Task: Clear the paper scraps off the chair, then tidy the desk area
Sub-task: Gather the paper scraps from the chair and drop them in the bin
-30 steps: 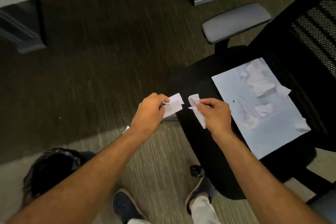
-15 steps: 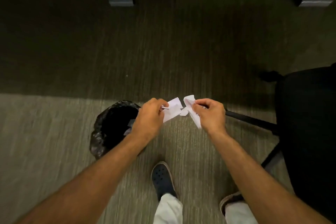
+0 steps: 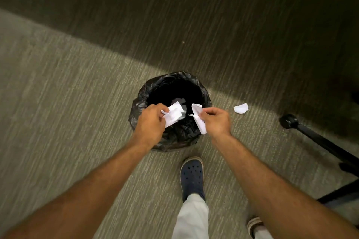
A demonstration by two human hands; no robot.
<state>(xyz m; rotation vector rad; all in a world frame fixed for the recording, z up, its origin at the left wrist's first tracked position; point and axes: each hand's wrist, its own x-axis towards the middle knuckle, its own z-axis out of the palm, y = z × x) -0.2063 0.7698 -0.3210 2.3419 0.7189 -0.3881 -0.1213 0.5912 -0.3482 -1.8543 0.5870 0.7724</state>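
My left hand (image 3: 151, 120) pinches a white paper scrap (image 3: 174, 113) over the mouth of a round bin lined with a black bag (image 3: 139, 103). My right hand (image 3: 215, 121) grips a second torn white scrap (image 3: 199, 120) over the bin's right side. More white scraps (image 3: 178, 101) lie inside the bin. One loose scrap (image 3: 241, 108) rests on the carpet to the right of the bin. The chair seat is out of view.
The chair's black base leg with a caster (image 3: 291, 121) reaches in from the right edge. My shoe (image 3: 192, 175) stands just below the bin, the other foot (image 3: 254, 223) at the lower right. Grey carpet lies all around, shadowed at the top.
The view has swung from the chair to the bin. Both hands carried their scraps over the bin's opening. A scrap now lies on the carpet to the bin's right.
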